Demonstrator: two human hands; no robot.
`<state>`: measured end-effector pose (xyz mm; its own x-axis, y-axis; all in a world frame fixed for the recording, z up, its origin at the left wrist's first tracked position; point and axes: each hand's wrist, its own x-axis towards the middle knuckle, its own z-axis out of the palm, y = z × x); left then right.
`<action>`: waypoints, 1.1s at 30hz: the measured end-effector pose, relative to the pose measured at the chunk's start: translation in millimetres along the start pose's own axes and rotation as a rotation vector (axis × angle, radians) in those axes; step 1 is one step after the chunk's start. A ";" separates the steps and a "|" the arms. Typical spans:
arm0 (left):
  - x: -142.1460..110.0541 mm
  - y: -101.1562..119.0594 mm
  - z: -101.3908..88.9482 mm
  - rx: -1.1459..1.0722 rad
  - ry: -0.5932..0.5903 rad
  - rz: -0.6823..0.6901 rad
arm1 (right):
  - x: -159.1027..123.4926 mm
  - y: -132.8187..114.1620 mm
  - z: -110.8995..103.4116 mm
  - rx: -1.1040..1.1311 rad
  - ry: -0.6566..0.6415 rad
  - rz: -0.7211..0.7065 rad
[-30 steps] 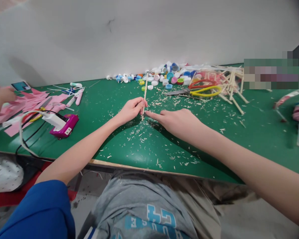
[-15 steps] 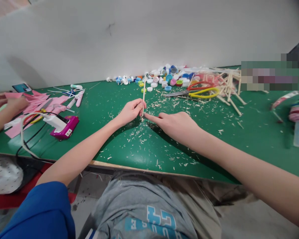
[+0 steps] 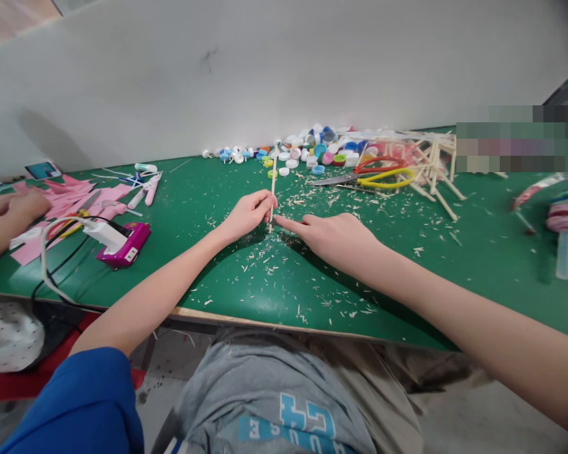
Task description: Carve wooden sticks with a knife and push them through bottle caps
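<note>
Between the fingertips of my left hand (image 3: 252, 211) a thin wooden stick (image 3: 274, 169) is pinched, standing nearly upright with its lower end close to the tabletop. My right hand (image 3: 338, 238) is just to the right of it, index finger stretched toward the stick's lower end. The other fingers of that hand curl under the palm, and whatever they may hold is hidden. Pale wood shavings (image 3: 267, 265) lie scattered around and below both hands on the green table (image 3: 236, 293).
Behind my hands lie many coloured bottle caps (image 3: 291, 162), scissors (image 3: 385, 178) with red and yellow handles, and a pile of wooden sticks (image 3: 436, 167). At left are a magenta power adapter (image 3: 125, 246) with cables, pink sheets (image 3: 69, 195) and another person's hands (image 3: 26, 207).
My hands and the stick hold almost the same place. At the left, the other person's hands have shifted slightly over the pink sheets.
</note>
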<state>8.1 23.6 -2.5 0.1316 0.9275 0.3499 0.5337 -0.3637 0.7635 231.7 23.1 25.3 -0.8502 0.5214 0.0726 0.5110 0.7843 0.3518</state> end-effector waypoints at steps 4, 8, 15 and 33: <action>0.2 -1.4 -0.4 0.002 -0.008 -0.005 | 1.1 0.4 -0.8 0.011 -0.014 -0.008; 0.5 -1.7 -0.2 0.003 -0.006 -0.002 | 2.5 0.9 -2.2 0.051 -0.041 -0.009; 1.4 -3.0 0.5 0.007 -0.004 0.004 | 6.7 5.5 2.6 0.108 -0.024 -0.057; 0.5 0.1 0.5 -0.010 -0.008 0.011 | 6.2 -2.4 1.4 0.061 -0.037 -0.006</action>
<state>8.7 24.1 -2.4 0.1442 0.9242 0.3535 0.5240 -0.3744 0.7650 225.5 25.0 23.6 -0.8484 0.5281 0.0356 0.5140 0.8059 0.2940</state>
